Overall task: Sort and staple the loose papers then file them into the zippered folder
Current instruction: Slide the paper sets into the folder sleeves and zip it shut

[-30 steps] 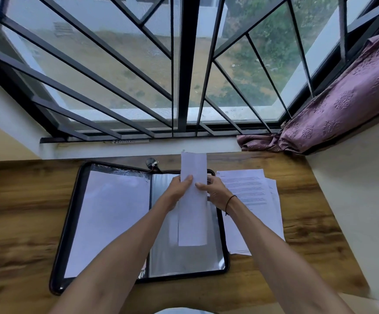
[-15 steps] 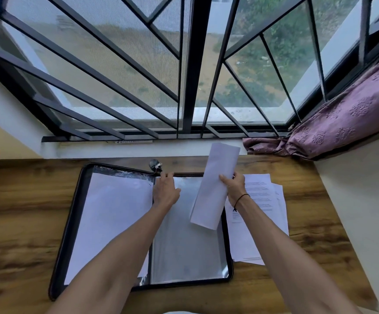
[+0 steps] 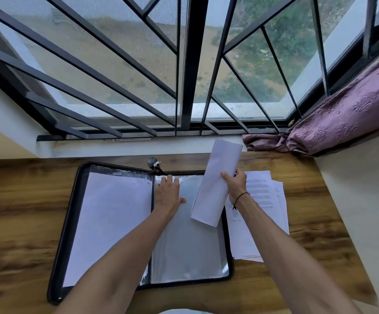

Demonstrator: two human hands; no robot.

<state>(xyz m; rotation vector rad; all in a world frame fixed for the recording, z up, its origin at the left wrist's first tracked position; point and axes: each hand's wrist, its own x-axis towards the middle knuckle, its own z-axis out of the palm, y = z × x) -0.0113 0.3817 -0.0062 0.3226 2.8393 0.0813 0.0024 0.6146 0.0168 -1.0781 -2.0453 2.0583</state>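
Observation:
The black zippered folder (image 3: 70,214) lies open on the wooden table. Its left half holds white paper (image 3: 109,223) under a clear sleeve. On its right half a clear plastic sleeve (image 3: 184,250) lies bare. My left hand (image 3: 167,196) rests flat on the top of that sleeve, fingers straight. My right hand (image 3: 235,184) grips a set of white papers (image 3: 215,184), held tilted above the folder's right edge. Loose printed sheets (image 3: 261,200) lie on the table right of the folder.
The wooden table (image 3: 21,200) stands against a barred window (image 3: 188,64). A purple curtain (image 3: 342,118) bunches at the back right corner. A cream wall (image 3: 365,211) bounds the table's right side. The zipper pull (image 3: 155,163) lies at the folder's top middle.
One second ago both hands held the papers upright over the folder. My left hand let go and came down onto the right sleeve. My right hand carried the papers to the right and tilted them.

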